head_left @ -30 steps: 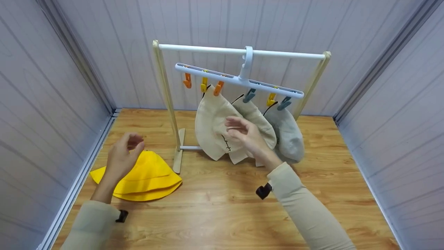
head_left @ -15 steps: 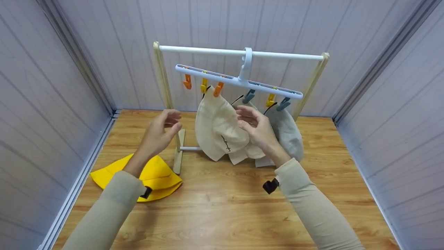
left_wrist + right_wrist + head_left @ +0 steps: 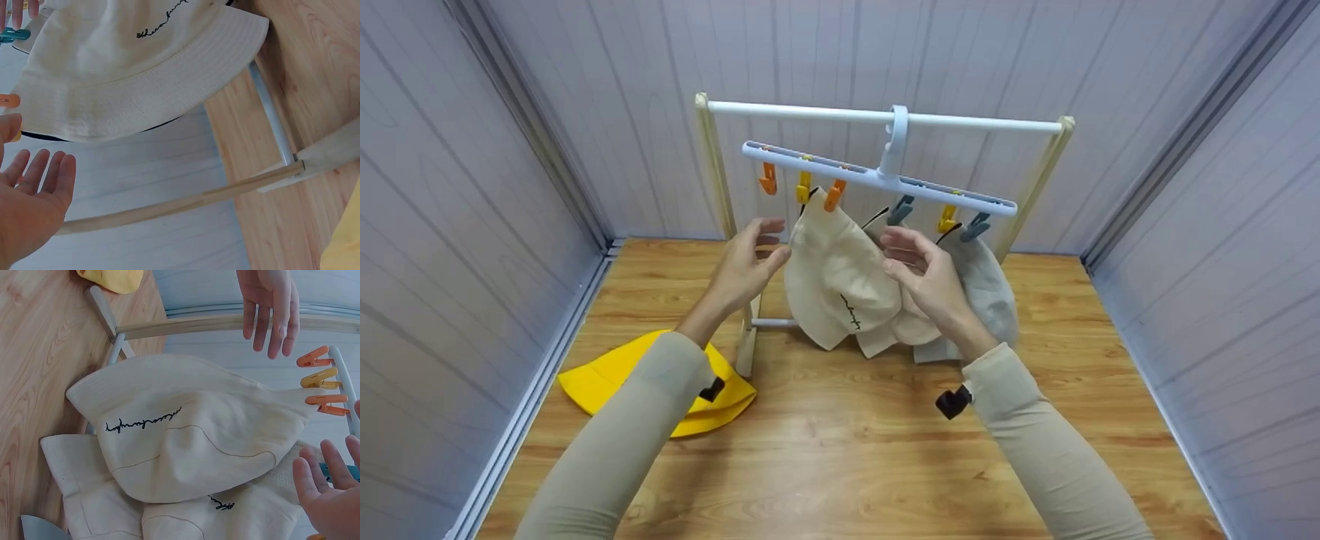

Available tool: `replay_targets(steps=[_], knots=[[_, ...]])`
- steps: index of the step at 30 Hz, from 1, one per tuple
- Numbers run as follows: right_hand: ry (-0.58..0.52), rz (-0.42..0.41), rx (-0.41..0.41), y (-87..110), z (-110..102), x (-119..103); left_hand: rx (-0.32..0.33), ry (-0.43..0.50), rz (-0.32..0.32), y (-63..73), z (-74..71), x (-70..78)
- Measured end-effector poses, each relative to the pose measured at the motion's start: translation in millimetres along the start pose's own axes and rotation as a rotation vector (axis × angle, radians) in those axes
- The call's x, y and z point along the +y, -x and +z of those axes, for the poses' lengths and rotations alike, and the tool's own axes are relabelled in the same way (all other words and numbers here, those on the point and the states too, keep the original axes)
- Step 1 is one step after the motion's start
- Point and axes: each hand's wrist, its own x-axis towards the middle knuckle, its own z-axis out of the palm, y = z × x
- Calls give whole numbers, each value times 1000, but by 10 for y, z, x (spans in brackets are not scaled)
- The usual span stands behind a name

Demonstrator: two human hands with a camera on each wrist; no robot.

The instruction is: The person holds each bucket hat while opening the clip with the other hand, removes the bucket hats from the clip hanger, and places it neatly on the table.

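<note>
A cream bucket hat with dark stitched script hangs from an orange clip on the pale blue clip hanger. My left hand is at its left brim, fingers loosely bent and holding nothing; the left wrist view shows a gap between hand and brim. On the hat's other side, my right hand has bent, spread fingers with nothing in them. It partly covers a second cream hat and a light grey hat behind. Both of those hang from clips too.
The hanger hooks over the white bar of a wooden-sided rack. A yellow hat lies on the wood-patterned floor at left, partly behind my left forearm. An unused orange clip hangs at the hanger's left end. Panel walls enclose three sides.
My left hand has moved right and up, from above the yellow hat to the cream hat's left side. The right hand has shifted right and slightly up, uncovering the front cream hat.
</note>
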Motion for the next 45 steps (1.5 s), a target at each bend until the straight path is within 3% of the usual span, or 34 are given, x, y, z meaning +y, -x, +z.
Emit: replay_targets(steps=[9,19,29,36,45], knots=[[-14,-11,19,13,7,-4,20,-24,-8,-291,155,-82],[-27,-20,37,32,3,-12,37,0,16,-464,259,-203],[-29,-22,52,25,28,-7,19,97,17,-544,323,-231],[-23,-18,84,25,41,20,88,54,1,-582,375,-234],[-28,-14,101,33,49,43,72,95,-16,-573,391,-264]])
